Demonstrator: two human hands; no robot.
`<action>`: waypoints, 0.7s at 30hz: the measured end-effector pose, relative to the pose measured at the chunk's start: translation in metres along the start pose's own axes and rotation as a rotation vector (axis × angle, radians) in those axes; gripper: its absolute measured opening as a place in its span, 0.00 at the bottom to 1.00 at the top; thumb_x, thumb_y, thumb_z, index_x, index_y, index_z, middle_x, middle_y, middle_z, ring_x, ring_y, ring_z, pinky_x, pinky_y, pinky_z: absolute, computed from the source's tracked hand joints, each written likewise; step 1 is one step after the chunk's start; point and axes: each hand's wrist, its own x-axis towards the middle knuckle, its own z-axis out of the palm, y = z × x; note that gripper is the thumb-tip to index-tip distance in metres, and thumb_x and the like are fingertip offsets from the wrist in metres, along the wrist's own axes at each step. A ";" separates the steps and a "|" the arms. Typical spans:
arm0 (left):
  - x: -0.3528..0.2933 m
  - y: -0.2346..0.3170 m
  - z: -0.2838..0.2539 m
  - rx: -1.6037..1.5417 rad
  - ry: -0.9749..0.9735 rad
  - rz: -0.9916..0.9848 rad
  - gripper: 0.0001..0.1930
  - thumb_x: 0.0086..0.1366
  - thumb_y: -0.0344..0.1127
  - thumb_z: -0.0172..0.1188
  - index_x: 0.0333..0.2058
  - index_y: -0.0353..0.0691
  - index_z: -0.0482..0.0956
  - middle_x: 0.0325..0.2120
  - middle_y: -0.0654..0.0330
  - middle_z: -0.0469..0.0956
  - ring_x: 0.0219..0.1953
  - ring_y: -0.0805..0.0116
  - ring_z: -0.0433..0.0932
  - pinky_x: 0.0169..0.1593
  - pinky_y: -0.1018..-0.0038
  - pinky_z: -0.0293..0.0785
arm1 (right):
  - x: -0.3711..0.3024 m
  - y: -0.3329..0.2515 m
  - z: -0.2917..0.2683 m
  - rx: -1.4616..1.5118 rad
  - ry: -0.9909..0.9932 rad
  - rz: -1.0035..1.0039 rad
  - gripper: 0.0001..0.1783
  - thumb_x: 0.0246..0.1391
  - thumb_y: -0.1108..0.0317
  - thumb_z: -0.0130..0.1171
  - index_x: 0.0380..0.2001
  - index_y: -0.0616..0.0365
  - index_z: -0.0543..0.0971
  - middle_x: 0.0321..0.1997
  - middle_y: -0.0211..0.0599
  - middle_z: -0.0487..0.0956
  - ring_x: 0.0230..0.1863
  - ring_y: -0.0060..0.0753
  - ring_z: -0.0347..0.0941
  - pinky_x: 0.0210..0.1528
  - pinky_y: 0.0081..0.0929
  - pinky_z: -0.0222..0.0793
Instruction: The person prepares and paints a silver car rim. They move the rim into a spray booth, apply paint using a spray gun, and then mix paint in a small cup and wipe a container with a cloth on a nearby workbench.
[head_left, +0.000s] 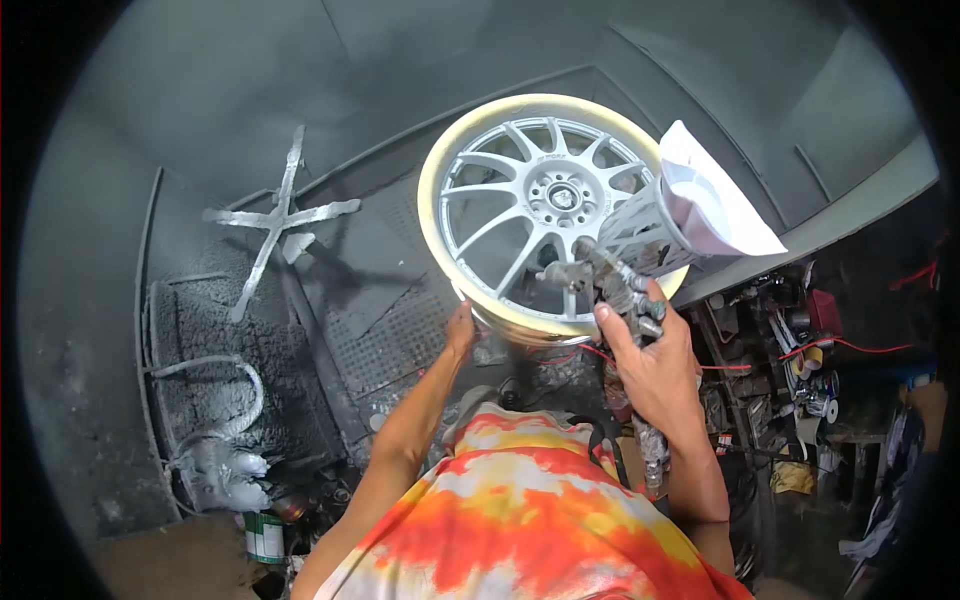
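An alloy wheel [528, 172] with light grey spokes and a pale yellow outer lip is in front of me, its face toward me. My left hand [460, 330] grips its lower left edge, most of the fingers hidden behind the lip. My right hand [655, 360] is closed around a paint-stained spray gun [612, 285] in front of the wheel's lower right. On the gun sits a grey-smeared cup [640, 228], tilted, with a white paper cone strainer [740, 215] in its mouth. Gun and cup cover some of the spokes.
A cross-shaped stand [275, 220] coated in grey paint is at the left. Below it are a curved pipe [250, 385] and a green-and-white can [264, 538]. Grey booth walls [400, 70] surround the far side. Cluttered shelves [800, 400] and a red hose [850, 343] are at right.
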 end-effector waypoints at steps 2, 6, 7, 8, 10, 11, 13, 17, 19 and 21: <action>-0.016 -0.015 0.014 -0.071 -0.030 0.036 0.27 0.80 0.56 0.43 0.58 0.38 0.74 0.47 0.50 0.82 0.38 0.61 0.85 0.39 0.64 0.88 | -0.007 -0.006 -0.002 0.034 -0.117 0.085 0.12 0.65 0.68 0.63 0.46 0.64 0.78 0.31 0.42 0.82 0.32 0.29 0.77 0.40 0.32 0.73; -0.047 -0.030 0.034 -0.146 -0.207 -0.027 0.30 0.79 0.60 0.43 0.60 0.37 0.72 0.48 0.49 0.83 0.43 0.59 0.86 0.45 0.65 0.87 | -0.010 -0.011 0.001 0.099 -0.202 0.100 0.14 0.65 0.69 0.63 0.49 0.65 0.78 0.38 0.48 0.84 0.37 0.33 0.80 0.44 0.33 0.75; -0.054 -0.032 0.044 -0.147 -0.203 -0.028 0.30 0.79 0.60 0.43 0.60 0.37 0.72 0.48 0.49 0.83 0.43 0.59 0.86 0.45 0.65 0.87 | -0.008 -0.011 0.000 0.080 -0.179 0.075 0.14 0.65 0.69 0.63 0.49 0.65 0.78 0.38 0.48 0.84 0.37 0.33 0.80 0.44 0.33 0.75; -0.060 -0.035 0.050 -0.144 -0.232 -0.083 0.31 0.79 0.60 0.43 0.60 0.37 0.73 0.48 0.49 0.83 0.44 0.59 0.85 0.47 0.64 0.87 | -0.008 -0.011 0.001 0.060 -0.179 0.054 0.14 0.65 0.69 0.63 0.50 0.65 0.78 0.38 0.49 0.84 0.38 0.36 0.80 0.45 0.34 0.75; -0.070 -0.037 0.059 -0.149 -0.314 -0.170 0.29 0.78 0.59 0.47 0.60 0.38 0.74 0.48 0.50 0.83 0.45 0.59 0.85 0.48 0.62 0.86 | -0.005 -0.011 -0.002 0.038 -0.181 0.037 0.14 0.64 0.69 0.63 0.50 0.65 0.78 0.38 0.50 0.84 0.38 0.39 0.81 0.45 0.35 0.75; -0.073 -0.040 0.060 -0.151 -0.329 -0.168 0.29 0.78 0.59 0.47 0.60 0.38 0.74 0.48 0.50 0.83 0.45 0.59 0.85 0.48 0.62 0.86 | -0.005 -0.010 -0.005 -0.027 -0.119 0.017 0.15 0.64 0.69 0.63 0.50 0.65 0.78 0.39 0.50 0.84 0.38 0.42 0.81 0.45 0.37 0.75; -0.075 -0.044 0.057 0.086 -0.419 -0.169 0.26 0.78 0.54 0.50 0.60 0.38 0.74 0.48 0.50 0.83 0.44 0.60 0.84 0.47 0.63 0.85 | -0.003 -0.010 -0.010 -0.098 -0.055 -0.002 0.16 0.64 0.69 0.64 0.51 0.65 0.78 0.40 0.51 0.84 0.39 0.45 0.81 0.46 0.38 0.75; -0.051 -0.038 0.022 0.093 -0.406 -0.216 0.21 0.77 0.47 0.50 0.59 0.38 0.75 0.47 0.50 0.83 0.43 0.60 0.84 0.46 0.64 0.85 | 0.005 -0.008 -0.020 -0.137 0.079 0.031 0.17 0.63 0.68 0.65 0.51 0.65 0.78 0.39 0.52 0.83 0.39 0.46 0.81 0.45 0.38 0.74; -0.031 -0.023 -0.001 0.064 -0.257 -0.270 0.18 0.77 0.40 0.47 0.57 0.36 0.75 0.46 0.51 0.83 0.43 0.60 0.83 0.46 0.64 0.85 | 0.007 -0.009 -0.022 -0.127 0.108 0.011 0.16 0.64 0.68 0.64 0.51 0.65 0.78 0.40 0.52 0.83 0.39 0.45 0.81 0.45 0.37 0.74; -0.017 -0.007 -0.014 -0.007 -0.090 -0.145 0.18 0.75 0.39 0.47 0.55 0.35 0.76 0.47 0.50 0.82 0.43 0.59 0.83 0.46 0.65 0.85 | 0.009 -0.010 -0.020 -0.106 0.090 0.009 0.15 0.65 0.67 0.63 0.50 0.65 0.78 0.39 0.51 0.83 0.38 0.44 0.81 0.44 0.37 0.74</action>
